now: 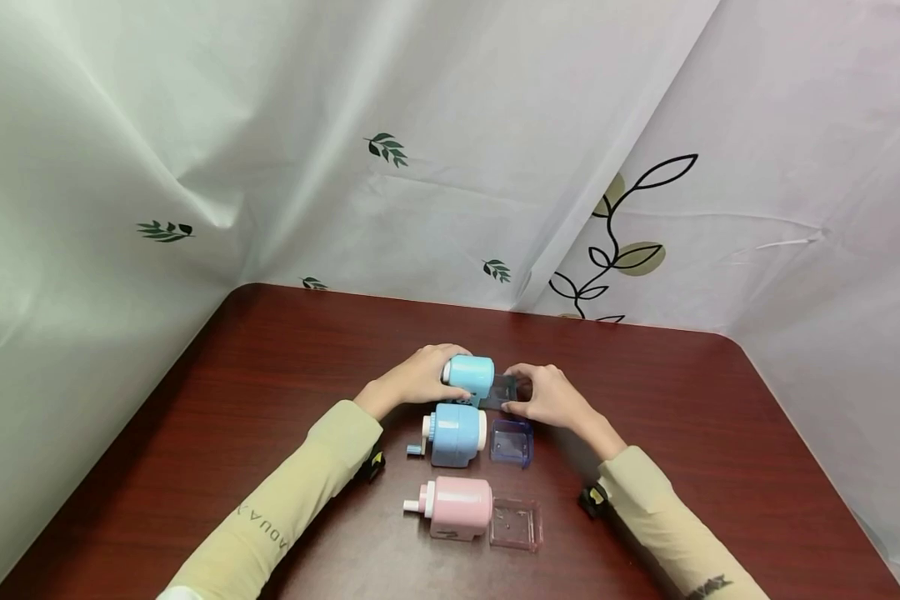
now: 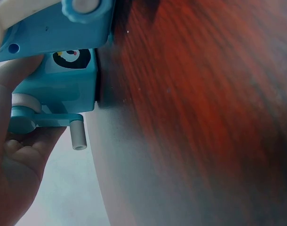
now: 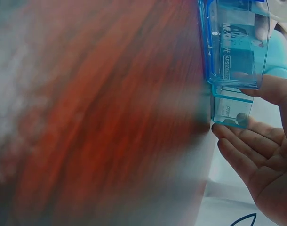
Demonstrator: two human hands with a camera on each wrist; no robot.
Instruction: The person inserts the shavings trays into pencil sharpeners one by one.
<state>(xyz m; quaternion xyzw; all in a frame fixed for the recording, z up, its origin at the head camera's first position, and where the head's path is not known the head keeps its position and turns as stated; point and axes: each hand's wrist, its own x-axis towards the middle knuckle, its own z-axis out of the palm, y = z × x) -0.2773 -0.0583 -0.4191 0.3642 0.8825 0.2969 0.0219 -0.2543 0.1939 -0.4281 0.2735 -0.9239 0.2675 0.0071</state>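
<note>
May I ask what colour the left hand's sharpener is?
The sharpener is light blue, clearest in the head view.

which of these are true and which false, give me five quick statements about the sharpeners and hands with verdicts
1. The left hand grips the farthest sharpener. True.
2. The pink sharpener stands between the two blue ones. False: the pink sharpener is nearest the person.
3. In the head view, the middle sharpener has its crank handle on the left. True.
4. The right hand is on the pink-edged drawer. False: the right hand holds the farthest drawer between thumb and fingers.
5. The tabletop is white. False: the tabletop is dark reddish brown.
</note>
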